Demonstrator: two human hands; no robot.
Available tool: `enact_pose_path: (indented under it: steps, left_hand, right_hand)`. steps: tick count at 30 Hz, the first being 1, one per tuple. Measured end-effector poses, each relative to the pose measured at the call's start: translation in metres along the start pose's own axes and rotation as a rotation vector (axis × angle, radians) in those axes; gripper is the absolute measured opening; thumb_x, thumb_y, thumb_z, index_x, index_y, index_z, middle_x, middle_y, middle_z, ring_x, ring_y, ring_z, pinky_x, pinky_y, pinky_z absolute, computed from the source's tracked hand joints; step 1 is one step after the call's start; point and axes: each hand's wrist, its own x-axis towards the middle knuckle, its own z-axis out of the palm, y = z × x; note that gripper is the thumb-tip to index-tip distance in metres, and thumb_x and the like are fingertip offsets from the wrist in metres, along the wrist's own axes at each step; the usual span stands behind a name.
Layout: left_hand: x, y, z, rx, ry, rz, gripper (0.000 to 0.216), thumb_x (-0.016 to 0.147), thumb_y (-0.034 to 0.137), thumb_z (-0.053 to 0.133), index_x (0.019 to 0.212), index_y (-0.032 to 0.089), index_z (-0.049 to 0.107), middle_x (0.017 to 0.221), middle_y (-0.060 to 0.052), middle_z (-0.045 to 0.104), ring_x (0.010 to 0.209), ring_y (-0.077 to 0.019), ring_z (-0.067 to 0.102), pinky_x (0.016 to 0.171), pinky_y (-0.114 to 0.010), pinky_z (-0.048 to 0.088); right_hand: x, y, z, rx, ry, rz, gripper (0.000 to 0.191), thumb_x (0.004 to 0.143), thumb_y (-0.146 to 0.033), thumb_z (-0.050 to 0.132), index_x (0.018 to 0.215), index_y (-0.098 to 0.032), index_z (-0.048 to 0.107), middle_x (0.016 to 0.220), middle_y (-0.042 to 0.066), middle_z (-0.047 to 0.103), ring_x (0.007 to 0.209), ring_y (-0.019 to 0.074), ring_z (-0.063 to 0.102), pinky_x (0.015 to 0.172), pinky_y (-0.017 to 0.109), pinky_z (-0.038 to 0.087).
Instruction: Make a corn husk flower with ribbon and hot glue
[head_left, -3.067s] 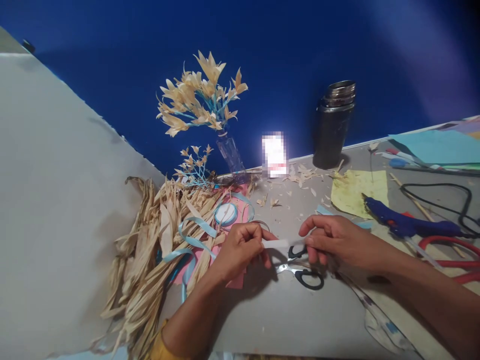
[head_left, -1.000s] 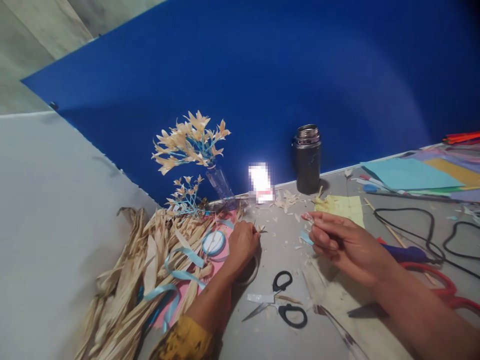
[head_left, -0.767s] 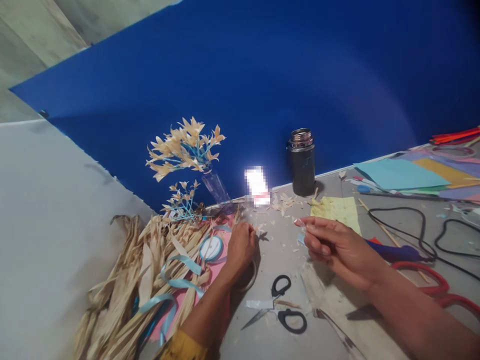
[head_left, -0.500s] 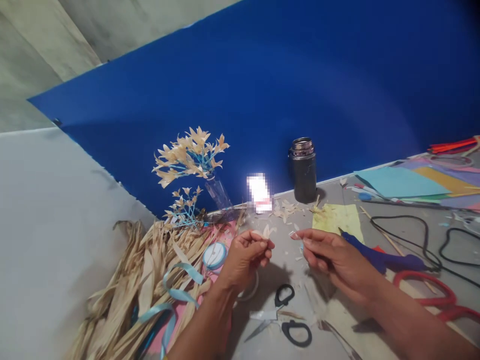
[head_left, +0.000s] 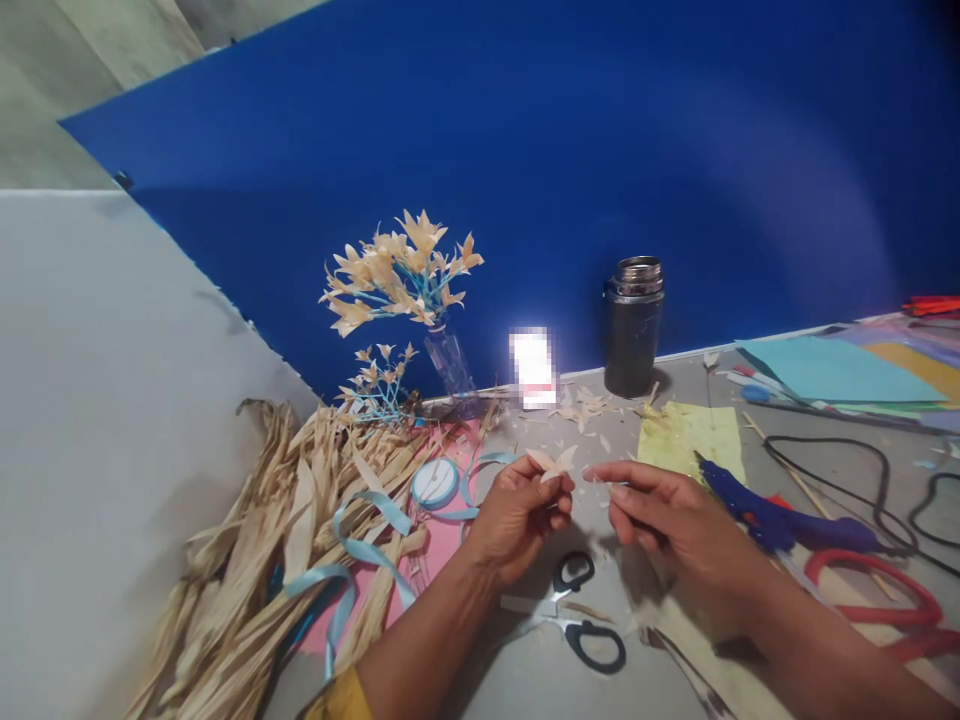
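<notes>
My left hand (head_left: 517, 520) pinches a small pale flower of dried husk petals (head_left: 553, 464) between thumb and fingertips. Just right of it, my right hand (head_left: 675, 515) has its index finger and thumb nearly together, apart from the flower. Anything between those fingertips is too small to make out. Below the hands lie black-handled scissors (head_left: 595, 648), their blades spread on the table. A blue glue gun (head_left: 784, 512) rests beyond my right wrist. Left of my left hand is a spool of light blue ribbon (head_left: 435, 484).
Dried husks (head_left: 247, 545) pile up at left, with loose ribbon (head_left: 367, 548) over them. Husk flowers (head_left: 405, 262) stand in a clear bottle (head_left: 450, 362) near a dark flask (head_left: 632, 335). Red-handled scissors (head_left: 874, 592), yellow paper (head_left: 724, 440) and a black cord (head_left: 862, 452) occupy the right.
My right fingertips have come closer to the flower in my left hand. The flower is turned so that its petals show more widely. The camera view has shifted slightly.
</notes>
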Motion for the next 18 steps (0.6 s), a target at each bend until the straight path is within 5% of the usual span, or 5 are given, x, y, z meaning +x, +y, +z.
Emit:
enact_pose_path:
  steps: [8,18]
  left_hand:
    - [-0.0026,-0.0023,0.0026,-0.01,-0.042,-0.037,0.044,0.055,0.03,0.102,0.078,0.013,0.068,0.071,0.0,0.066,0.061,-0.0087,0.059,0.05,-0.017,0.044]
    - [0.0009,-0.0073,-0.0047,-0.051,-0.082,-0.07,0.042,0.06,0.026,0.099,0.079,0.013,0.064,0.071,0.0,0.067,0.055,-0.0064,0.058,0.053,-0.017,0.047]
  right_hand:
    - [-0.0016,-0.0018,0.0035,-0.271,-0.02,-0.086,0.052,0.086,-0.053,0.068,0.119,-0.013,0.075,0.06,0.0,0.067,0.052,0.0122,0.048,0.055,0.028,0.038]
    - [-0.003,0.0005,0.0047,-0.311,-0.049,-0.081,0.057,0.089,-0.048,0.062,0.13,-0.009,0.071,0.058,0.0,0.066,0.052,0.0126,0.048,0.054,0.028,0.039]
